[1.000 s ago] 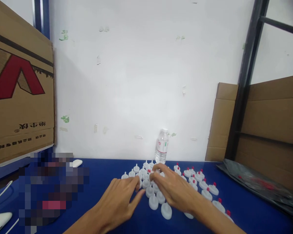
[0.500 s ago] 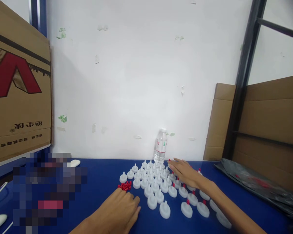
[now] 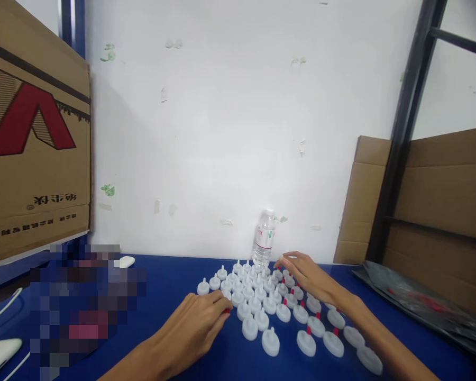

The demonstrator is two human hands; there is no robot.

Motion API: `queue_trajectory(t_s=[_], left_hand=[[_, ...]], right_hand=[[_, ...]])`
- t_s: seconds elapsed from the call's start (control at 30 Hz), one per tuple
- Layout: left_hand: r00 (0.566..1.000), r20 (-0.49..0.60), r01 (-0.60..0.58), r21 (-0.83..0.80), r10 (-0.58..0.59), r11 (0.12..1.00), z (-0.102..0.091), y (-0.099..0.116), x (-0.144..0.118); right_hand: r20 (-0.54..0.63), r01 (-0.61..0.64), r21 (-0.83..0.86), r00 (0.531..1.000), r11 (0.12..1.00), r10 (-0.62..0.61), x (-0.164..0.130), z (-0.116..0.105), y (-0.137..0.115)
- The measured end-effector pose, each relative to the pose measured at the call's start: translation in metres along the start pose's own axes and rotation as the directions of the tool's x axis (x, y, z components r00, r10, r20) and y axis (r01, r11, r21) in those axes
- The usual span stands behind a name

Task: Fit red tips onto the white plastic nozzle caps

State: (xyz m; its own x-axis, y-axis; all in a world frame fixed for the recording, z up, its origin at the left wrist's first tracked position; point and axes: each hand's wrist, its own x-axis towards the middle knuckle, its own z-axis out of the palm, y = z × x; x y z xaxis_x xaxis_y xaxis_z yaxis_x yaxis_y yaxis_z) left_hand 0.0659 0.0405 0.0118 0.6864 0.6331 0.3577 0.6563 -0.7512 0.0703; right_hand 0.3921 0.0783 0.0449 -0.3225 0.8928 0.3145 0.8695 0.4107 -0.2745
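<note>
Many white nozzle caps stand spout-up on a blue table; those toward the right carry small red tip caps. My left hand is closed in a pinch at the left side of the white group, with a bit of red tip cap showing at its fingertips. It covers the spot where the loose red pile lay. My right hand reaches over the back right of the group. Its fingertips are bent down at a red-tipped nozzle, closed around the top; the contact is partly hidden.
A clear water bottle stands behind the caps against the white wall. A large cardboard box is at the left, with white cables below. Grey plastic bags and cardboard lie right of the blue table.
My left hand has risen from the red pile toward the white caps, now with a red tip cap in its fingers. My right hand's fingers have curled more at the back. The view shifted slightly.
</note>
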Motion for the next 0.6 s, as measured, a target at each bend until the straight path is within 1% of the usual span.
queue_trajectory(t_s=[0.13, 0.2, 0.27, 0.3, 0.37, 0.4, 0.43, 0.47, 0.5, 0.6], left_hand=[[0.998, -0.056, -0.024, -0.027, 0.023, 0.999, 0.001, -0.002, 0.001], [0.996, -0.081, -0.032, -0.03, 0.029, 0.999, 0.001, -0.001, 0.0], [0.993, -0.114, -0.027, -0.037, 0.022, 0.999, 0.0, 0.0, 0.0], [0.991, -0.136, -0.021, -0.043, 0.015, 0.999, -0.001, 0.0, 0.0], [0.983, -0.185, -0.017, -0.057, 0.007, 0.998, -0.001, 0.0, 0.001], [0.978, -0.207, -0.017, -0.064, 0.004, 0.998, -0.001, 0.0, 0.001], [0.974, -0.226, -0.018, -0.071, 0.001, 0.997, -0.001, 0.0, 0.001], [0.97, -0.242, -0.017, -0.078, -0.003, 0.997, 0.0, -0.001, 0.001], [0.967, -0.256, -0.017, -0.083, -0.005, 0.996, 0.001, -0.002, 0.001], [0.953, -0.304, -0.022, -0.076, -0.002, 0.997, 0.005, -0.007, 0.002]], right_hand=[[0.073, 0.001, -0.018, 0.997, 1.0, 0.0, -0.003, 0.013, -0.002], [0.082, 0.014, -0.03, 0.997, 0.999, -0.012, -0.002, 0.018, -0.001], [0.051, 0.045, -0.037, 0.998, 0.998, -0.043, -0.002, 0.016, -0.001], [0.014, 0.065, -0.046, 0.998, 0.997, -0.064, -0.001, 0.012, -0.002], [-0.111, 0.095, -0.074, 0.988, 0.993, -0.103, -0.001, 0.005, -0.005], [-0.181, 0.106, -0.09, 0.976, 0.99, -0.121, -0.001, 0.002, -0.009], [-0.236, 0.116, -0.107, 0.962, 0.987, -0.139, -0.002, 0.001, -0.013], [-0.266, 0.134, -0.121, 0.95, 0.984, -0.162, -0.003, 0.001, -0.018], [-0.271, 0.165, -0.131, 0.943, 0.978, -0.195, -0.004, 0.003, -0.024], [-0.193, 0.308, -0.123, 0.925, 0.943, -0.327, -0.009, 0.014, -0.048]])
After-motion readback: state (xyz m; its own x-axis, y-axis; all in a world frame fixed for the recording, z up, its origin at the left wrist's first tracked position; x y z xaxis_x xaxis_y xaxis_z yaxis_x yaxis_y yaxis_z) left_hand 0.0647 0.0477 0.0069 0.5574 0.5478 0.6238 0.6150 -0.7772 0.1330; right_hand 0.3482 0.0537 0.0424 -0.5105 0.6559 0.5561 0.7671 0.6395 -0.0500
